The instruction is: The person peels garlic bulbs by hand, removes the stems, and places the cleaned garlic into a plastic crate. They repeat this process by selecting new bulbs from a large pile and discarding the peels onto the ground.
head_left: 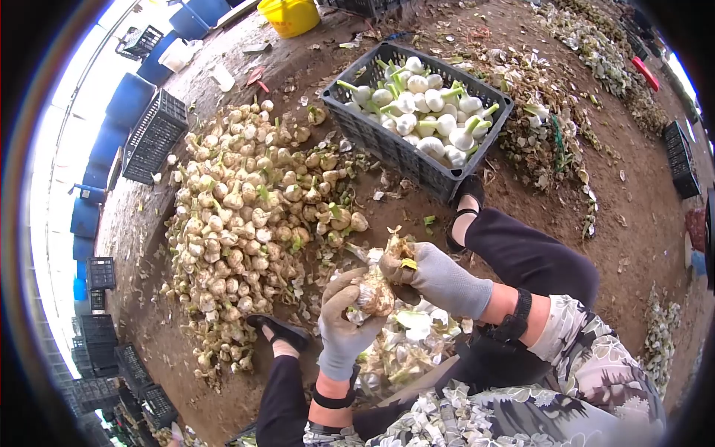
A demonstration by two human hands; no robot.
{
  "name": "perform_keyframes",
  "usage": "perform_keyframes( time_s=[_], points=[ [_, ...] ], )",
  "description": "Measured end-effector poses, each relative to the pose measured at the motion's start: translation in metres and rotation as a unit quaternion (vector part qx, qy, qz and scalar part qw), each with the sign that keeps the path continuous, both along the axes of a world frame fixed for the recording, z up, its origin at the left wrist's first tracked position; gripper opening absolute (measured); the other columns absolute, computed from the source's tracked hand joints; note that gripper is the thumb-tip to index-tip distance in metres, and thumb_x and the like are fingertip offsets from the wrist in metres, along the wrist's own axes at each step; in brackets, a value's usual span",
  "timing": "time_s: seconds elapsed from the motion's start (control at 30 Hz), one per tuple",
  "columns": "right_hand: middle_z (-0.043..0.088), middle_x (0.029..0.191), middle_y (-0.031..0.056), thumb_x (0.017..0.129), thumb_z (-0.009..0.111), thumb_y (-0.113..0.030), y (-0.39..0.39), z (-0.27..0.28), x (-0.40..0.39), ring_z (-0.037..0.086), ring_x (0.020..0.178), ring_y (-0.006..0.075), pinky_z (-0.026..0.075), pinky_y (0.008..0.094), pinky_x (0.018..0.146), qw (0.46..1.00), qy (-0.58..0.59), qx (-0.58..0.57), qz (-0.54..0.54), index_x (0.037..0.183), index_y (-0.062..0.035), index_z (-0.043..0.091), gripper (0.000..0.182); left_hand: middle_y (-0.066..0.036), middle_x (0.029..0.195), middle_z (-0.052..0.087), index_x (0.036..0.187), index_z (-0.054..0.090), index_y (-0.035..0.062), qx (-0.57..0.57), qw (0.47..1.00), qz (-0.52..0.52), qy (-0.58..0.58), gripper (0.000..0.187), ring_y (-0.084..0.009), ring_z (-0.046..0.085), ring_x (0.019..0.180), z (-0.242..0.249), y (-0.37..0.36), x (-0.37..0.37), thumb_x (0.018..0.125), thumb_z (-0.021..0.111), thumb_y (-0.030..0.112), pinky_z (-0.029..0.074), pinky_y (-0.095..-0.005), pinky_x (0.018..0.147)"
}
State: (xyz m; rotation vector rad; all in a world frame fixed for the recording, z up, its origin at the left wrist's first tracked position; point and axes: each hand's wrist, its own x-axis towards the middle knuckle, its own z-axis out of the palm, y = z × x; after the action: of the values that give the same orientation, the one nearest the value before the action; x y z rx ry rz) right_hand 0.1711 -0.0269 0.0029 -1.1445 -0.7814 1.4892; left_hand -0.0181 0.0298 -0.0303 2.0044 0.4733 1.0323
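Note:
My left hand, in a grey glove, is closed around a dirty garlic bulb. My right hand, also gloved, pinches the papery outer skin at the top of the same bulb. Both hands meet above my lap, over a heap of peeled skins. A large pile of unpeeled garlic bulbs lies on the dirt just left of my hands. A grey plastic crate holding clean white bulbs with green stems stands beyond my right foot.
Garlic skins and trimmings litter the dirt right of the crate. Empty black crates and blue barrels line the left edge. A yellow bucket stands at the top. My sandalled feet rest on the ground.

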Motion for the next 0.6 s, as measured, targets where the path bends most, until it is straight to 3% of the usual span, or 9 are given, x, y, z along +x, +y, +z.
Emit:
perform_keyframes(
  time_s=[0.07, 0.23, 0.33, 0.37, 0.4, 0.47, 0.5, 0.53, 0.6],
  points=[
    [0.053, 0.063, -0.0019, 0.094, 0.063, -0.021, -0.004, 0.001, 0.003, 0.050, 0.054, 0.0066, 0.039, 0.0240, 0.047, 0.995, 0.082, -0.047, 0.019, 0.087, -0.0003, 0.059, 0.022, -0.018, 0.124, 0.050, 0.120, 0.039, 0.0112, -0.023, 1.000, -0.004, -0.021, 0.075, -0.0294, 0.056, 0.113, 0.002, -0.001, 0.004, 0.061, 0.084, -0.005, 0.050, -0.0391, 0.093],
    [0.058, 0.068, -0.0014, 0.093, 0.063, -0.026, -0.001, 0.008, 0.003, 0.056, 0.064, 0.0085, 0.045, 0.0264, 0.055, 0.998, -0.018, -0.051, 0.036, 0.095, -0.0001, 0.061, 0.026, -0.016, 0.124, 0.050, 0.122, 0.040, 0.0131, -0.146, 0.987, 0.036, -0.066, 0.080, -0.0263, 0.056, 0.112, -0.001, -0.014, 0.003, 0.059, 0.088, 0.003, 0.048, -0.0391, 0.095],
    [0.066, 0.081, 0.0049, 0.091, 0.066, -0.029, -0.001, 0.005, 0.003, 0.062, 0.075, 0.0134, 0.050, 0.0322, 0.069, 0.988, -0.146, 0.057, 0.014, 0.095, -0.0001, 0.062, 0.029, -0.011, 0.126, 0.051, 0.134, 0.040, 0.0150, -0.481, 0.848, 0.062, -0.215, 0.068, -0.0249, 0.055, 0.111, 0.004, -0.030, 0.005, 0.078, 0.077, 0.013, 0.047, -0.0355, 0.098],
    [0.067, 0.085, 0.0075, 0.090, 0.067, -0.028, -0.001, 0.003, 0.005, 0.063, 0.078, 0.0171, 0.050, 0.0337, 0.071, 0.963, -0.240, 0.115, 0.027, 0.097, -0.0003, 0.062, 0.029, -0.008, 0.129, 0.051, 0.140, 0.036, 0.0154, -0.468, 0.839, -0.010, -0.279, 0.061, -0.0231, 0.054, 0.113, -0.003, -0.030, 0.005, 0.087, 0.066, 0.012, 0.047, -0.0347, 0.098],
    [0.068, 0.088, 0.0101, 0.089, 0.068, -0.026, 0.000, 0.002, 0.005, 0.065, 0.080, 0.0208, 0.050, 0.0352, 0.073, 0.927, -0.331, 0.172, 0.041, 0.099, -0.0006, 0.062, 0.028, -0.008, 0.129, 0.051, 0.140, 0.036, 0.0154, -0.468, 0.838, -0.009, -0.280, 0.061, -0.0231, 0.054, 0.113, -0.001, -0.032, 0.008, 0.087, 0.066, 0.012, 0.047, -0.0347, 0.098],
    [0.067, 0.089, 0.0127, 0.086, 0.071, -0.023, 0.001, 0.003, 0.002, 0.066, 0.083, 0.0276, 0.050, 0.0362, 0.075, 0.936, -0.317, 0.147, 0.043, 0.102, -0.0014, 0.061, 0.028, -0.007, 0.133, 0.048, 0.141, 0.036, 0.0163, -0.568, 0.760, -0.002, -0.317, 0.062, -0.0210, 0.052, 0.117, 0.005, -0.034, 0.014, 0.087, 0.065, 0.008, 0.046, -0.0326, 0.100],
    [0.067, 0.090, 0.0129, 0.085, 0.071, -0.022, 0.001, 0.003, 0.000, 0.066, 0.085, 0.0288, 0.050, 0.0366, 0.075, 0.956, -0.269, 0.117, 0.024, 0.102, -0.0015, 0.060, 0.029, -0.006, 0.132, 0.048, 0.141, 0.035, 0.0134, -0.560, 0.797, 0.057, -0.218, 0.063, -0.0198, 0.050, 0.120, -0.001, -0.029, 0.007, 0.087, 0.066, 0.011, 0.044, -0.0318, 0.102],
    [0.067, 0.091, 0.0130, 0.084, 0.072, -0.021, 0.001, 0.002, -0.001, 0.065, 0.087, 0.0301, 0.050, 0.0369, 0.076, 0.972, -0.220, 0.088, 0.005, 0.102, -0.0016, 0.060, 0.029, -0.006, 0.132, 0.048, 0.141, 0.035, 0.0134, -0.559, 0.797, 0.058, -0.220, 0.063, -0.0198, 0.050, 0.120, -0.004, -0.032, 0.006, 0.087, 0.066, 0.011, 0.044, -0.0318, 0.102],
    [0.066, 0.090, 0.0129, 0.084, 0.072, -0.021, 0.001, 0.002, -0.005, 0.065, 0.087, 0.0297, 0.050, 0.0363, 0.076, 0.967, -0.233, 0.105, -0.006, 0.098, -0.0016, 0.060, 0.027, -0.008, 0.132, 0.048, 0.141, 0.034, 0.0087, -0.425, 0.889, 0.067, -0.160, 0.060, -0.0204, 0.050, 0.122, 0.001, -0.038, 0.010, 0.090, 0.063, 0.014, 0.042, -0.0331, 0.103]
  ],
)
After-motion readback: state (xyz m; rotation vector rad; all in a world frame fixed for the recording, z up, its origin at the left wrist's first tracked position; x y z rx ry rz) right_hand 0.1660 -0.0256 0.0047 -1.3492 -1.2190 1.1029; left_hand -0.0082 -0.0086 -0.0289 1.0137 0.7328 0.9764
